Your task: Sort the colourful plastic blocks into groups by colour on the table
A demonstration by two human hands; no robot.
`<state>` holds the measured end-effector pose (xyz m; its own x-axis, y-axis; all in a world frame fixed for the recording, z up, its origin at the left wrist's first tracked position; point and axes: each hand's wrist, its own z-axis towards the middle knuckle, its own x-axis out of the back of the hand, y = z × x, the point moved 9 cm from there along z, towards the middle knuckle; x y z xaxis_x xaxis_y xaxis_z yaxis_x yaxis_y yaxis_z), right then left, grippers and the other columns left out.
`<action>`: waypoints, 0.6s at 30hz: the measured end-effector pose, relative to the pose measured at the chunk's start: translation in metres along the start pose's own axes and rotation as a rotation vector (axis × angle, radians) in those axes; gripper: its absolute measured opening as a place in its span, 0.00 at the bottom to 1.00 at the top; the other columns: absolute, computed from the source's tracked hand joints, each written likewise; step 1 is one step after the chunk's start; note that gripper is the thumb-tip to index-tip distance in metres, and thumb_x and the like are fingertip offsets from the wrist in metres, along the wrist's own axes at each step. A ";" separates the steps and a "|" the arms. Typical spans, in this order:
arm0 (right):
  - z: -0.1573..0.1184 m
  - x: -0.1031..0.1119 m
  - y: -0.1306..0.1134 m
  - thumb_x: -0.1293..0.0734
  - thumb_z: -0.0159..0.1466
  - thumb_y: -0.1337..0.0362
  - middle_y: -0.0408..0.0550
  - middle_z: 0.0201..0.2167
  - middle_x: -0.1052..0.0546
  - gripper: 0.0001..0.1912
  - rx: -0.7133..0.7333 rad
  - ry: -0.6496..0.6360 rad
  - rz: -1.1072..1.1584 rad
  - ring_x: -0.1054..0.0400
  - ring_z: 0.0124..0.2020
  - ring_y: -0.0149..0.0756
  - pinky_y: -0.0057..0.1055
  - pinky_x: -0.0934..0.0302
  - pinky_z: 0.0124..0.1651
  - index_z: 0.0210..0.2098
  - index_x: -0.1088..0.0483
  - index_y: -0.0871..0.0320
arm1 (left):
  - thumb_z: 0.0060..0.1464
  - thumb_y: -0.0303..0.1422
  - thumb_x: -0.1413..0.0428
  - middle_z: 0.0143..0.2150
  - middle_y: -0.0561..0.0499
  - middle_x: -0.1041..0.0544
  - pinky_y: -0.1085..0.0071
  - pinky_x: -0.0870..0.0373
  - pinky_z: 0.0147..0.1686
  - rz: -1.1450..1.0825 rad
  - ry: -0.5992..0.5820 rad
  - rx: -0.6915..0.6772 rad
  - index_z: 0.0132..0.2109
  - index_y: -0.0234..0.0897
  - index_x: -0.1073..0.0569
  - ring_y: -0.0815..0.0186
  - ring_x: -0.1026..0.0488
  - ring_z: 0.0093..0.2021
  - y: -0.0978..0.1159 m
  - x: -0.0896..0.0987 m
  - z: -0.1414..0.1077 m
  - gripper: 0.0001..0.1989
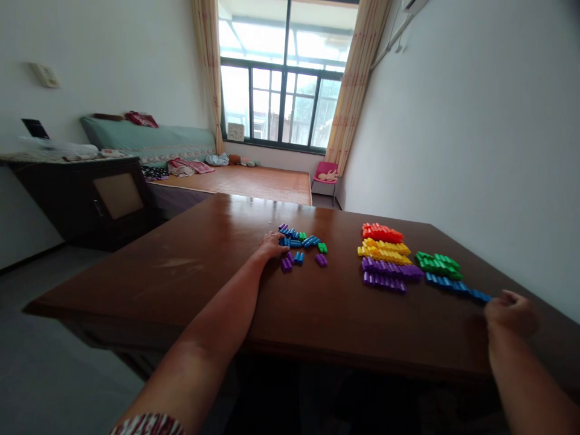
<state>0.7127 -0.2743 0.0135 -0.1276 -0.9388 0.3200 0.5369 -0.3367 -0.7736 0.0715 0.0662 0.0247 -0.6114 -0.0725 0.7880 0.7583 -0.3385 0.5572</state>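
My left hand (273, 245) rests on the table at the left edge of a loose cluster of small ribbed plastic pieces. Its fingers reach out, apart, against the blue pieces (294, 243); nothing is plainly held. Purple pieces (287, 261) and green pieces (322, 248) lie close by. At far right, my right hand (512, 312), slightly blurred, is closed with its fingertips at the near end of a blue row (446, 284). The end piece there is partly hidden by the fingers. Behind that row are green rows (438, 264).
Red rows (382, 232), yellow rows (385, 251) and purple rows (390, 269) lie between the hands on the brown table (194, 287). Beyond stand a bed (267, 181), a pink chair (327, 171) and a dark cabinet (81, 199). A wall runs along the right.
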 end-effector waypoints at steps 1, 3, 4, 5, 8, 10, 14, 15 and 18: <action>-0.002 0.002 -0.007 0.38 0.51 0.63 0.73 0.41 0.26 0.23 0.047 0.029 -0.031 0.34 0.51 0.65 0.61 0.45 0.50 0.45 0.24 0.53 | 0.39 0.36 0.33 0.46 0.45 0.24 0.63 0.32 0.50 -0.007 0.000 0.006 0.47 0.37 0.24 0.54 0.28 0.49 -0.001 0.000 0.000 0.25; -0.009 0.004 -0.029 0.40 0.54 0.63 0.73 0.43 0.26 0.23 0.164 0.078 -0.073 0.34 0.53 0.63 0.59 0.44 0.51 0.47 0.25 0.54 | 0.40 0.34 0.33 0.47 0.46 0.25 0.65 0.30 0.47 -0.084 0.016 0.009 0.48 0.38 0.24 0.57 0.26 0.45 -0.001 0.001 0.001 0.24; -0.016 0.002 -0.045 0.42 0.56 0.64 0.73 0.44 0.27 0.23 0.221 0.080 -0.066 0.35 0.54 0.61 0.57 0.44 0.53 0.48 0.26 0.55 | 0.40 0.33 0.33 0.49 0.46 0.25 0.66 0.29 0.45 -0.164 0.025 -0.004 0.49 0.39 0.24 0.59 0.26 0.44 0.002 0.001 0.001 0.25; -0.025 -0.002 -0.064 0.43 0.57 0.64 0.73 0.45 0.27 0.23 0.281 0.062 -0.050 0.36 0.55 0.59 0.56 0.44 0.55 0.49 0.27 0.56 | 0.40 0.31 0.34 0.51 0.46 0.26 0.67 0.28 0.43 -0.269 0.028 -0.032 0.50 0.39 0.25 0.60 0.25 0.43 0.007 0.000 0.002 0.25; -0.076 -0.028 -0.142 0.45 0.61 0.64 0.67 0.48 0.28 0.23 0.468 -0.123 0.046 0.36 0.54 0.54 0.51 0.43 0.58 0.51 0.30 0.60 | 0.39 0.29 0.34 0.53 0.45 0.27 0.67 0.27 0.42 -0.589 -0.028 -0.165 0.51 0.38 0.25 0.60 0.25 0.44 0.032 -0.005 0.001 0.28; -0.129 -0.052 -0.203 0.45 0.63 0.61 0.60 0.48 0.27 0.21 0.574 -0.352 0.172 0.32 0.48 0.50 0.49 0.37 0.52 0.52 0.31 0.57 | 0.39 0.29 0.34 0.49 0.44 0.25 0.65 0.26 0.41 -0.726 -0.131 -0.214 0.53 0.37 0.26 0.59 0.26 0.46 0.048 -0.012 -0.003 0.30; -0.252 -0.086 -0.315 0.41 0.65 0.58 0.53 0.55 0.31 0.21 0.791 -0.910 0.459 0.30 0.39 0.38 0.40 0.31 0.41 0.57 0.34 0.51 | 0.38 0.31 0.32 0.51 0.43 0.25 0.65 0.26 0.40 -0.926 -0.372 -0.254 0.57 0.39 0.29 0.56 0.28 0.50 0.072 -0.020 -0.021 0.35; -0.276 -0.089 -0.335 0.40 0.65 0.60 0.52 0.60 0.35 0.23 0.843 -1.009 0.510 0.30 0.42 0.38 0.39 0.31 0.43 0.59 0.36 0.50 | 0.38 0.31 0.32 0.54 0.42 0.26 0.66 0.26 0.41 -0.970 -0.423 -0.274 0.58 0.39 0.29 0.55 0.28 0.51 0.078 -0.019 -0.027 0.37; -0.323 -0.088 -0.378 0.37 0.64 0.63 0.50 0.64 0.39 0.25 1.024 -1.202 0.614 0.35 0.56 0.43 0.43 0.36 0.55 0.61 0.37 0.48 | 0.38 0.30 0.31 0.60 0.40 0.30 0.66 0.27 0.43 -1.083 -0.576 -0.318 0.62 0.42 0.34 0.54 0.28 0.53 0.094 -0.016 -0.044 0.42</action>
<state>0.2515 -0.0882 0.1005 0.6901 -0.1594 0.7060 0.6044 0.6635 -0.4409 0.1425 -0.0055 0.0533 -0.6352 0.7722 0.0136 -0.2033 -0.1842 0.9616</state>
